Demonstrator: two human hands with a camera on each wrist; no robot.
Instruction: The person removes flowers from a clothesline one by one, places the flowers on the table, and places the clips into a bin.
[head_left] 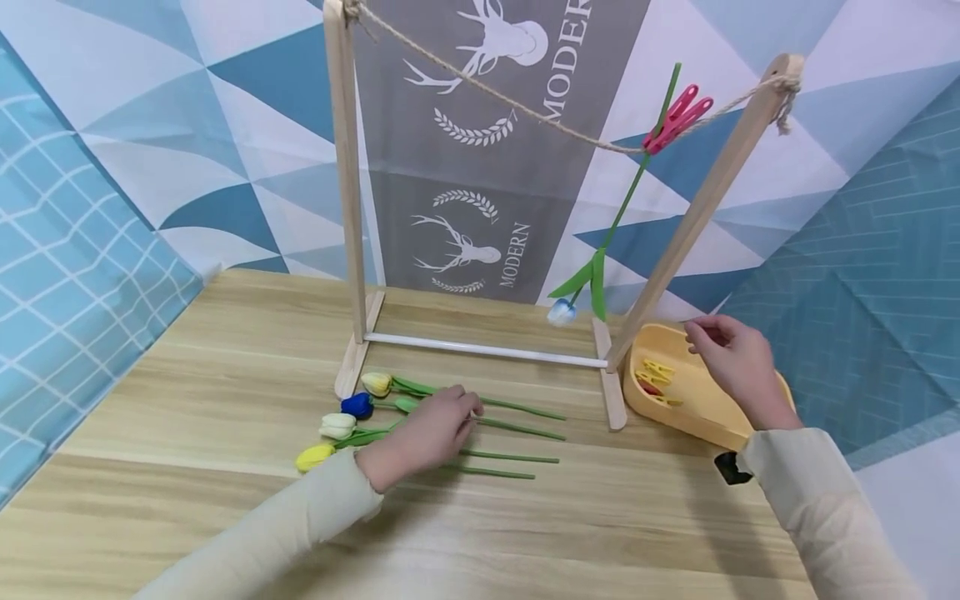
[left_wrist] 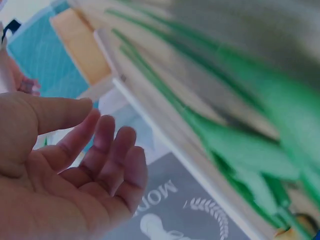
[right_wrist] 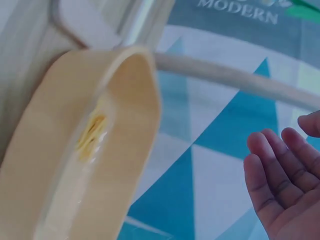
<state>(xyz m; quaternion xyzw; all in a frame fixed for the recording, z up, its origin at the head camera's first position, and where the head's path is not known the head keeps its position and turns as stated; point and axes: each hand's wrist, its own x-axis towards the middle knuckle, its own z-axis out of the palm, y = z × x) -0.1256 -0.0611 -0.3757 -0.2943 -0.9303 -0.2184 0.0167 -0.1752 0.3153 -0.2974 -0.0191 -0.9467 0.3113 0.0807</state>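
My left hand (head_left: 431, 433) hovers over artificial tulips lying side by side on the table. Their heads are pale yellow (head_left: 377, 384), blue (head_left: 357, 406), white (head_left: 337, 426) and bright yellow (head_left: 315, 457). In the left wrist view its fingers are loosely curved and nothing is held; green leaves (left_wrist: 250, 160) lie beside it. My right hand (head_left: 738, 362) is above the orange tray (head_left: 708, 432), holding nothing, its fingers loosely bent in the right wrist view. Inside the tray lie yellow clothespins (head_left: 658, 371) and something red. A blue-white tulip (head_left: 562, 312) hangs head-down from the rope (head_left: 480, 86) by pink clothespins (head_left: 675, 121).
A wooden frame stands at the back, with a left post (head_left: 347, 175), a leaning right post (head_left: 705, 208) and a white crossbar (head_left: 487, 347) low between them. Its feet rest on the wooden table (head_left: 525, 542). Patterned cloth (head_left: 255, 83) covers the wall behind.
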